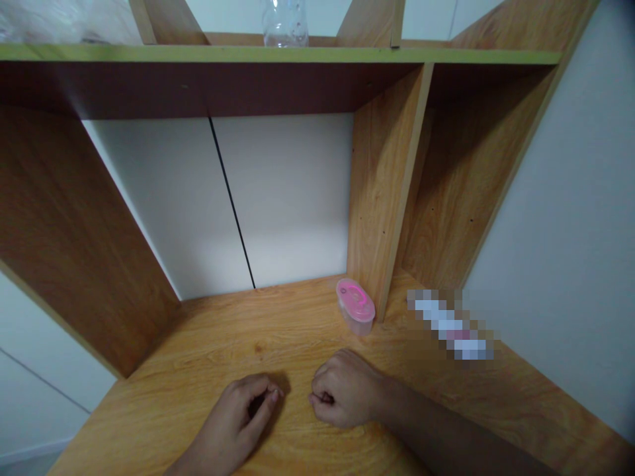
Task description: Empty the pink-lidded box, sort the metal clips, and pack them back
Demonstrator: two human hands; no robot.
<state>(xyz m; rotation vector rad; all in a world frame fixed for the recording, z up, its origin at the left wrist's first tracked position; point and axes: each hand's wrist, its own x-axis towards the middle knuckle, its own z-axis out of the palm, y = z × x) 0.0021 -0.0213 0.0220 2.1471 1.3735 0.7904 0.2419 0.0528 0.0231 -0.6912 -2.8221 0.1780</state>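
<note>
My left hand (243, 413) rests on the wooden desk, its fingers curled in and the thumb tip meeting the fingertips. A dark gap shows inside the curl, with nothing seen in it. Across a short stretch of desktop, my right hand (347, 390) lies closed in a loose fist, and no object shows in it. Just beyond the right hand stands a small oval clear plastic container (356, 305) with a pink lid and handle. Neither hand touches it.
The wooden desk (223, 337) carries a shelf unit with an upright divider (381, 198) beside the container. A blurred-out item (451, 327) lies at the right. On the upper shelf (238, 54) stand a clear bottle (285, 23) and, left, clear plastic wrapping (64, 20).
</note>
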